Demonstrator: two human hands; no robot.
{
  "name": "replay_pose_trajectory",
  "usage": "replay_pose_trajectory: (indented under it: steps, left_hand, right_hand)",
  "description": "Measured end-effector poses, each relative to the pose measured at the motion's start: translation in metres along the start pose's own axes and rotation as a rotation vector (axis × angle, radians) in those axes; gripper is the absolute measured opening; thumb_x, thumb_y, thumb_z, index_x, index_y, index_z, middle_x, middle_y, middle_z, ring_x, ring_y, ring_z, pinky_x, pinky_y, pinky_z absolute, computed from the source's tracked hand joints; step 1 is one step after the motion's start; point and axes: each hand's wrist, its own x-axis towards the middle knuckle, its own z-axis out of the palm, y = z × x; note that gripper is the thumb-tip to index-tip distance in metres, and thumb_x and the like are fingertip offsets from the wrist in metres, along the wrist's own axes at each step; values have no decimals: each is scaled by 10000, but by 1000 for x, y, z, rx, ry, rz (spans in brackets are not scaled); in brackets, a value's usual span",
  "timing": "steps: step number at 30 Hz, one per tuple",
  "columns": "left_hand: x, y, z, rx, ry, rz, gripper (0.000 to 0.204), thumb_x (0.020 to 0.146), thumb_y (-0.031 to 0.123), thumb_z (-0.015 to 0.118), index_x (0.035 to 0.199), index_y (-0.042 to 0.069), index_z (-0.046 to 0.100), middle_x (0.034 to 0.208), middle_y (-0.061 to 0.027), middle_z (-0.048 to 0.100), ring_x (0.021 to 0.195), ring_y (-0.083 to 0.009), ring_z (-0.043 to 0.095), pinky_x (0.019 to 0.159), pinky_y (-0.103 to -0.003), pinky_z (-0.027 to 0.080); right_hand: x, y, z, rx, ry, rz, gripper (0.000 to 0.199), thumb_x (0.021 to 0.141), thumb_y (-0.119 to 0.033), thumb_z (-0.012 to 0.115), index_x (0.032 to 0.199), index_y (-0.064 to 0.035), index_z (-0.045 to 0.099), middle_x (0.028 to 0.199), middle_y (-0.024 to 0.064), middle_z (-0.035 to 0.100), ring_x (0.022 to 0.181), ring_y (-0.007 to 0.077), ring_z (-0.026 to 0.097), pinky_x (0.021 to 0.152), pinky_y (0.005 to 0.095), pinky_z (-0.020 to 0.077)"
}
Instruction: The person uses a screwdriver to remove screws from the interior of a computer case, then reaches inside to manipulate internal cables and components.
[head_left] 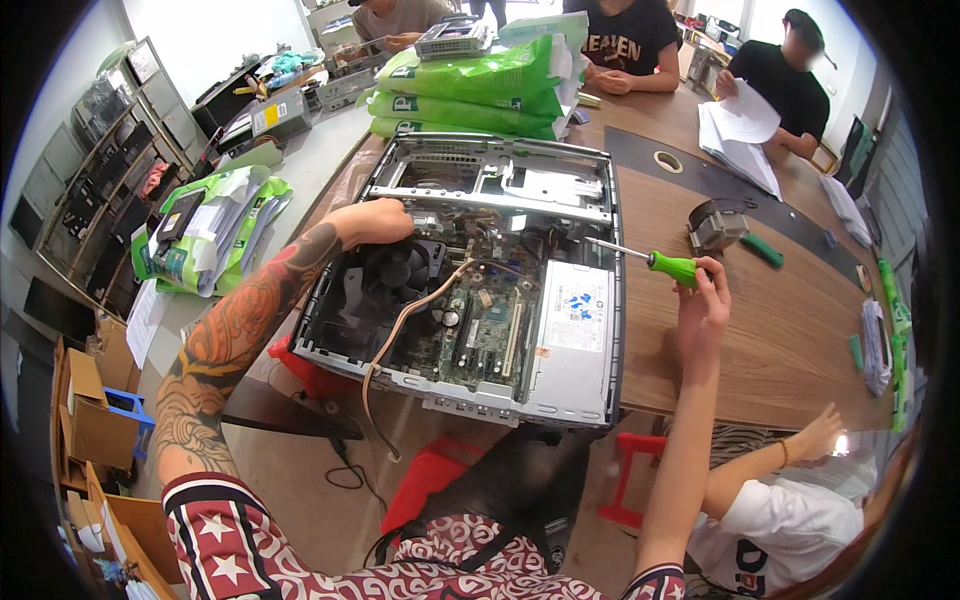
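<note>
An opened desktop computer case (610, 390) lies flat on the table edge in front of me, its circuit board (490, 330), black fan (395, 268) and silver power supply (572, 318) exposed. My left hand (380, 222) reaches in over the left side, by the fan and the metal crossbar. Its fingers are curled closed, and whatever they grip is hidden. My right hand (706, 300) holds a screwdriver (672, 267) by its green handle, right of the case. The shaft points left, with the tip over the case's right part. A tan cable (405, 322) drapes across the board and hangs over the front edge.
Right of the case sit a metal heatsink (716, 226), a dark green handle-like piece (763, 250) and a tape roll (668, 162). Stacked green packages (470, 85) stand behind it; more packages (210, 235) lie left. Other people sit around the table, one close at my right (790, 525).
</note>
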Motion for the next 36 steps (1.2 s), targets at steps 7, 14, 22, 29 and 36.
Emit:
replay_pose_trajectory:
  steps: [7,14,22,29,36]
  left_hand:
    - [-51,43,-52,-786,267,27,301,925,130,522,1074,-107,633,1130,-138,586,1010,-245,599,882,-324,470]
    - [10,128,-131,-489,133,326,373,948,186,473,1101,-114,632,1334,-193,532,1107,-240,580,913,-325,486]
    - [158,220,-135,164,88,728,435,860,197,423,1053,-77,701,1110,-282,679,1066,-389,652,923,-449,493]
    - [167,283,-144,-112,-15,723,375,874,113,423,1056,-104,670,1015,-265,671,976,-411,643,968,-443,462]
    - [193,308,-134,88,-188,623,437,849,160,449,1148,-86,650,1161,-273,660,1077,-396,637,917,-481,489]
  right_hand:
    - [0,-8,-8,16,101,-47,178,986,-129,577,1143,-44,585,1037,64,618,961,170,569,847,323,439]
    - [-48,-19,-38,104,308,-123,183,1009,-160,578,1151,-47,595,1052,68,633,954,184,586,836,315,473]
    - [-101,-14,-37,491,491,-371,212,1004,-133,580,1163,2,616,1037,145,665,929,252,599,819,347,472]
    - [-103,-22,-33,466,595,-413,180,1004,-144,589,1144,-39,633,1021,127,677,926,242,614,825,339,473]
    - [-102,-24,-28,376,618,-405,153,1004,-135,582,1127,-52,615,1018,107,680,912,219,620,828,329,469]
